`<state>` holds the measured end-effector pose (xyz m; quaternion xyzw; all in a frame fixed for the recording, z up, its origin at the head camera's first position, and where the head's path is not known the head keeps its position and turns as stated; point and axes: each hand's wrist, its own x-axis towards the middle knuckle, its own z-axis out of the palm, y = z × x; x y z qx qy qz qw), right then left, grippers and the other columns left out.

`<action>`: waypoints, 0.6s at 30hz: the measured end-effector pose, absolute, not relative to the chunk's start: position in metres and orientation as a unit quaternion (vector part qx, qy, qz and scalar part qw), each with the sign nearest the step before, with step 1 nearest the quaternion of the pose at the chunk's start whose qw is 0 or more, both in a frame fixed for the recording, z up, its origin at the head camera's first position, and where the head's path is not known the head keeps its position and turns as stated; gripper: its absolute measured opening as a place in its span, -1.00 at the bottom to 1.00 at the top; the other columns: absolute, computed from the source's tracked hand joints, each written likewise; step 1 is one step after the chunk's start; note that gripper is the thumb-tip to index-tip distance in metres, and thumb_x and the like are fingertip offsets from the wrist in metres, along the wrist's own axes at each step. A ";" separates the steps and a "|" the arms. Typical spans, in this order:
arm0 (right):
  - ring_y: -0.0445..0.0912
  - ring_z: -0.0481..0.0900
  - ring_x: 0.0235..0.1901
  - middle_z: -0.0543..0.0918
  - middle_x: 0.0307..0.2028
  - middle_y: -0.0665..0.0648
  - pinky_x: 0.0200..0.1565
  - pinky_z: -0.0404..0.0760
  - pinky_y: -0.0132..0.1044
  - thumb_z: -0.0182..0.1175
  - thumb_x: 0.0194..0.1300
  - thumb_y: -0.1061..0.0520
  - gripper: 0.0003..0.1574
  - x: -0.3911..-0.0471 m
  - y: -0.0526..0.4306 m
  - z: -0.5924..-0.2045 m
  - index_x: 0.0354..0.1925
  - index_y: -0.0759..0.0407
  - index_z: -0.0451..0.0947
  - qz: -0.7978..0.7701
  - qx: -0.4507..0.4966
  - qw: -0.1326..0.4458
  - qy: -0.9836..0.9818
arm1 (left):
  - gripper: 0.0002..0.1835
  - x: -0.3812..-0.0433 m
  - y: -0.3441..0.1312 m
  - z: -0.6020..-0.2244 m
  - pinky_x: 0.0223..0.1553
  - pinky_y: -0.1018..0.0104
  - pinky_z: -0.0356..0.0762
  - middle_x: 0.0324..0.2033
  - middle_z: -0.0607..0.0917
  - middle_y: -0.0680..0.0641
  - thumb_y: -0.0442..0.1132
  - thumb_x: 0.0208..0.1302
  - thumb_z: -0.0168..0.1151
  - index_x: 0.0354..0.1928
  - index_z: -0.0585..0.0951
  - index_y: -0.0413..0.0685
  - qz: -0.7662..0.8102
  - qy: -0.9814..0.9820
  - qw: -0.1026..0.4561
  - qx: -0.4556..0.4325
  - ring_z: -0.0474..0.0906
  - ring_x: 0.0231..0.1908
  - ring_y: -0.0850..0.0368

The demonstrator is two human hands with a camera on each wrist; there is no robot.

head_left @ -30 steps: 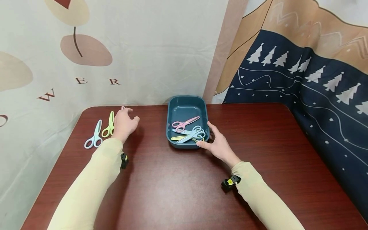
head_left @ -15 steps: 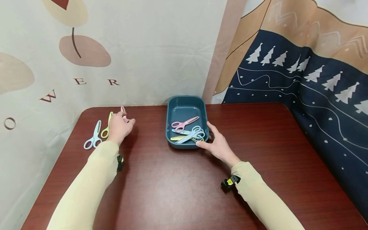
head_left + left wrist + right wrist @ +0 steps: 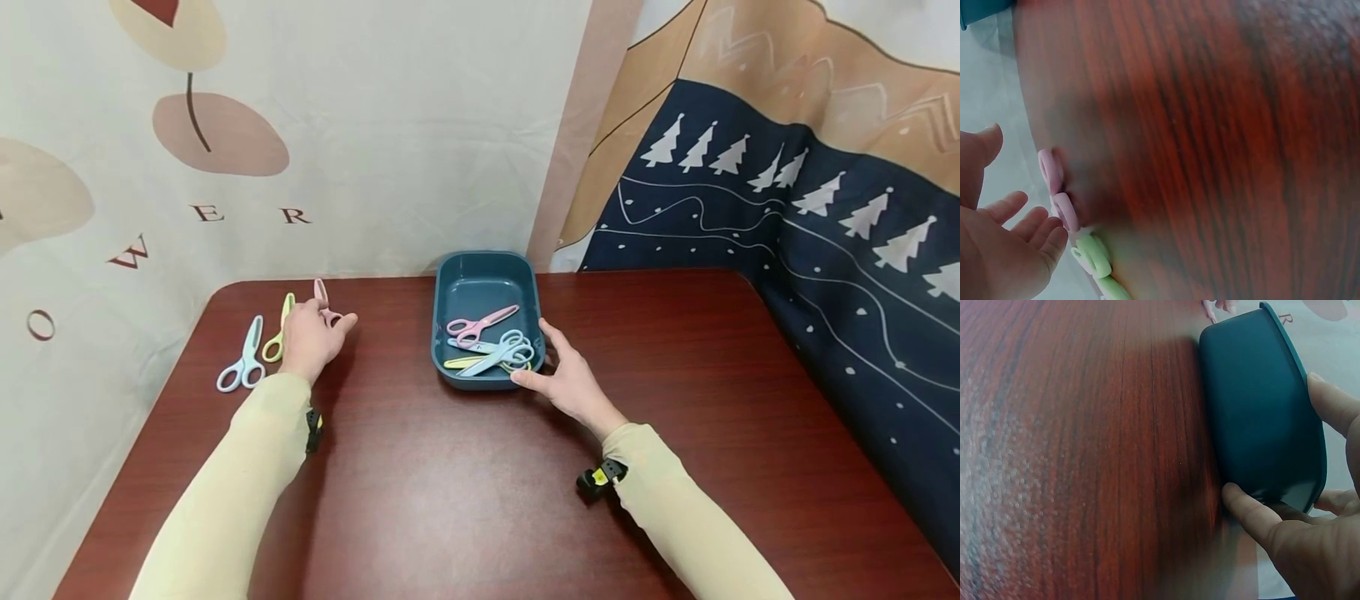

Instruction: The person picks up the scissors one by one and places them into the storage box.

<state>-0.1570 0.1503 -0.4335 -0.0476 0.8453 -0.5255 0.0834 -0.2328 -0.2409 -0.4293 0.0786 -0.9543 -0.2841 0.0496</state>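
pink scissors [image 3: 322, 292], loop-handled | left hand [image 3: 310, 335] released, near them | right hand [image 3: 573, 383] grasping teal tray [image 3: 487, 287]

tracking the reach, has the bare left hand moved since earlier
Yes: the left hand has moved back, away from the far edge of the brown wooden table.

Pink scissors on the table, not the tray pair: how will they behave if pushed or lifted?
The pink scissors look like plastic, blade included, so probably light and stiff. Lying flat on the table, they'd likely slide, not roll. With two handle loops, lifting by one might let them swing open.
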 end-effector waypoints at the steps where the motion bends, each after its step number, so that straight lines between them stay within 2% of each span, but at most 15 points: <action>1: 0.22 0.45 0.38 0.30 0.51 0.25 0.35 0.46 0.10 0.51 0.25 0.01 0.25 -0.157 0.150 -0.434 0.65 0.06 -0.02 -0.525 -0.047 0.083 0.846 | -0.33 -0.233 -0.241 -0.431 0.29 -0.28 0.35 0.13 0.54 -0.51 -0.03 0.41 0.28 0.29 0.47 -0.50 -0.281 -0.955 0.055 0.078 0.39 0.25 -0.43; 10: 0.20 0.47 0.36 0.33 0.49 0.25 0.33 0.49 0.08 0.51 0.25 0.02 0.25 -0.155 0.149 -0.436 0.65 0.06 -0.02 -0.530 -0.047 0.083 0.842 | -0.51 -0.230 -0.242 -0.434 0.24 -0.28 0.37 0.06 0.55 -0.52 -0.21 0.36 0.16 0.17 0.54 -0.51 -0.267 -0.958 0.059 0.082 0.40 0.18 -0.45; 14: 0.20 0.48 0.35 0.33 0.48 0.25 0.32 0.50 0.09 0.51 0.25 0.03 0.24 -0.155 0.149 -0.436 0.65 0.05 -0.01 -0.531 -0.048 0.081 0.842 | -0.53 -0.231 -0.244 -0.435 0.19 -0.28 0.40 0.00 0.55 -0.51 -0.21 0.37 0.17 0.11 0.55 -0.52 -0.258 -0.961 0.053 0.080 0.41 0.13 -0.45; 18: 0.19 0.49 0.34 0.34 0.47 0.25 0.32 0.49 0.09 0.51 0.24 0.04 0.24 -0.156 0.149 -0.436 0.65 0.06 -0.01 -0.532 -0.050 0.076 0.842 | -0.62 -0.234 -0.245 -0.437 0.08 -0.25 0.44 -0.10 0.55 -0.46 -0.17 0.38 0.21 -0.06 0.60 -0.46 -0.253 -0.963 0.048 0.079 0.43 0.05 -0.41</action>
